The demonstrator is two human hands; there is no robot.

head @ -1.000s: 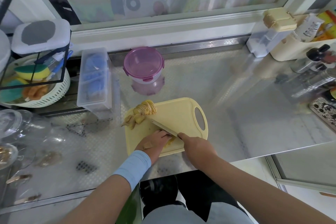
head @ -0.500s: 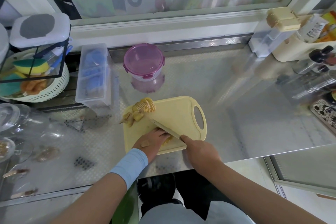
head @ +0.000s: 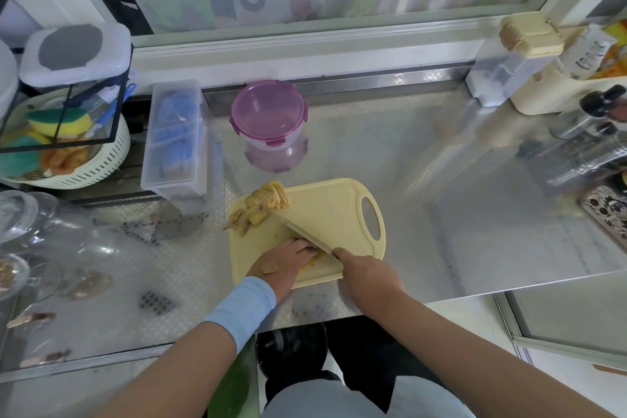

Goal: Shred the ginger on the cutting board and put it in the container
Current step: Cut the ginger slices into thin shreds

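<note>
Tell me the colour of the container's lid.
Translucent pinkish-purple, on the container lid; the head view, the only one, shows it clearly.

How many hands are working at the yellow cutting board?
2. The left hand holds ginger down at the near edge of the cutting board; the right hand, just beside it, grips the knife. None seem hidden.

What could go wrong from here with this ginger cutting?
1. The knife sits right beside the left hand holding the ginger: a slip could cut fingers.
2. The slices piled at the cutting board edge may fall onto the counter.
3. The container lid is on, so transfer may stall.
</note>
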